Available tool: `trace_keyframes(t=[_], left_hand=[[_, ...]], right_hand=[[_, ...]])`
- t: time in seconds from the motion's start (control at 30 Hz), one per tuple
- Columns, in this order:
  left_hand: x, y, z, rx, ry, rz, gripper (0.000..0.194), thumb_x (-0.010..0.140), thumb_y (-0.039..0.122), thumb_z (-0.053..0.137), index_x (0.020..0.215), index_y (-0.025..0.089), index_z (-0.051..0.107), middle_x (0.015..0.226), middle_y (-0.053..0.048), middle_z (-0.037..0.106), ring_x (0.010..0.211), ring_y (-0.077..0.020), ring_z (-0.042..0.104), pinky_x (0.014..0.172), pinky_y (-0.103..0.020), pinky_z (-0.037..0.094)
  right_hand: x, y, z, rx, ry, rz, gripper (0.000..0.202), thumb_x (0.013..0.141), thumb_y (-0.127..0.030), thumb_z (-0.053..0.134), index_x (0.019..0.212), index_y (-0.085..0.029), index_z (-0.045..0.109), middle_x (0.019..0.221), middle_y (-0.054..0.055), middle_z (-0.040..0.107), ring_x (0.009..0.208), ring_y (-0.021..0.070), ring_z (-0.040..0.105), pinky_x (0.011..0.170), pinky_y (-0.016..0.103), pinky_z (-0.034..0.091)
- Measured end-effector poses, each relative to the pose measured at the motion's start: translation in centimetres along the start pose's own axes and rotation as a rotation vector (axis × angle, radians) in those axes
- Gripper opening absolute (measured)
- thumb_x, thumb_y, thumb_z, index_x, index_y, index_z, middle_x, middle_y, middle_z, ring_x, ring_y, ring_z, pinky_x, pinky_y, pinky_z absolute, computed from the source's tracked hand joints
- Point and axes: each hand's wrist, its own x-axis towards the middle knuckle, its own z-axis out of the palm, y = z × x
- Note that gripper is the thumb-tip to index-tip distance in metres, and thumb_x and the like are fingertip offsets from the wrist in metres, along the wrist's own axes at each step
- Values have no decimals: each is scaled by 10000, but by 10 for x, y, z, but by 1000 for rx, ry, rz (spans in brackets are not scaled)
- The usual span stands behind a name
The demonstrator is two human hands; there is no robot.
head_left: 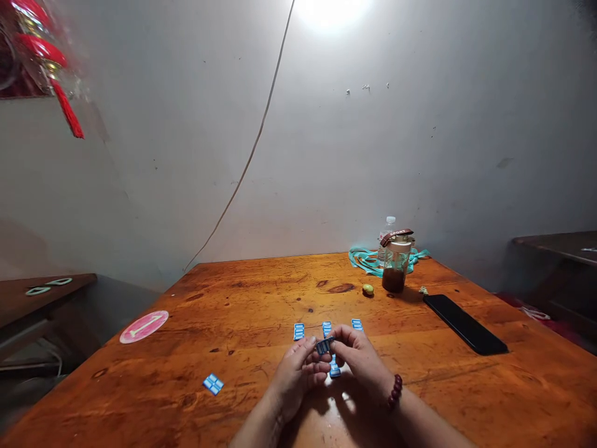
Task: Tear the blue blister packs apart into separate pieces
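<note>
Tile [323,346] pinched between both hands over the table [252,292].
On my feed, left hand [296,373] grips its left edge, right hand [358,358] its upper right; long axis runs hand to hand, rising rightward, neither hand nearer. Row tiles [299,331] lie just beyond; fingers partly block a near tile [334,373]. Side tile [213,384] apart, left; phone [464,323], bottle [396,267] right.

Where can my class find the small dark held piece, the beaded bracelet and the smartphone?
Small dark held piece [323,346]: head view, middle of its face.
Beaded bracelet [395,391]: head view, on its beads.
Smartphone [465,324]: head view, middle of its black surface.
</note>
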Motion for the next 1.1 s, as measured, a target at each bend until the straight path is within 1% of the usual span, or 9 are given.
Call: trace_keyframes(t=[0.13,0.33,0.47,0.57,0.63,0.73,0.9,0.97,1.1], left_hand=[[1,-2,-1,-60,-20,-45,231,715,315,583,842,141,502,681,-41,611,553,-91,572,520,-182,430],[-3,-1,-1,-152,-83,-84,187,715,255,582,845,137,516,721,-35,610,604,-92,583,565,-179,433],[-2,-1,1,7,-94,-76,214,708,308,577,841,142,547,767,-55,622,625,-119,588,554,-199,422],[2,-1,0,207,-51,51,218,661,321,621,735,119,590,671,-34,604,546,-99,540,492,-183,376],[4,0,-1,271,-54,132,228,645,322,638,666,97,611,586,-14,567,494,-67,477,462,-164,331],[4,0,-3,225,-75,103,248,660,346,625,679,98,625,554,-1,544,467,-43,430,445,-151,287],[-3,3,-1,108,-126,-15,230,645,334,645,701,115,605,618,-24,578,511,-60,485,470,-152,317],[-5,4,2,99,-124,-23,225,649,331,643,682,115,592,615,-22,575,508,-59,485,470,-151,324],[-5,5,7,147,-69,11,247,640,352,643,637,115,574,561,-1,542,469,-47,456,442,-145,308]], right_hand=[[0,1,0,-15,-26,14,81,671,-229,529,680,-149,526,567,-44,499,473,68,427,456,189,344],[0,1,3,19,-8,-4,131,673,-275,559,665,-150,523,603,-32,523,539,85,477,506,193,374],[-1,3,1,-62,0,-40,142,700,-297,541,679,-158,529,608,-30,521,553,94,478,516,202,374],[-1,1,-4,-244,-21,-149,132,720,-264,524,655,-153,554,628,-21,521,604,101,472,558,205,373],[-2,-1,-6,-301,-67,-173,119,730,-248,515,675,-154,564,644,-18,522,625,102,470,574,205,372],[-2,-6,-9,-228,-116,-129,85,710,-240,546,730,-158,551,630,-33,501,587,85,450,550,196,368],[-2,-10,-10,-61,-199,-1,141,653,-255,607,698,-141,538,588,-44,480,504,62,413,480,188,343],[-2,-10,-10,-31,-200,30,152,638,-254,620,695,-136,542,593,-39,490,501,61,419,476,188,344],[-1,-8,-10,-48,-160,24,134,631,-237,622,682,-131,559,593,-34,505,516,61,430,491,184,352]])
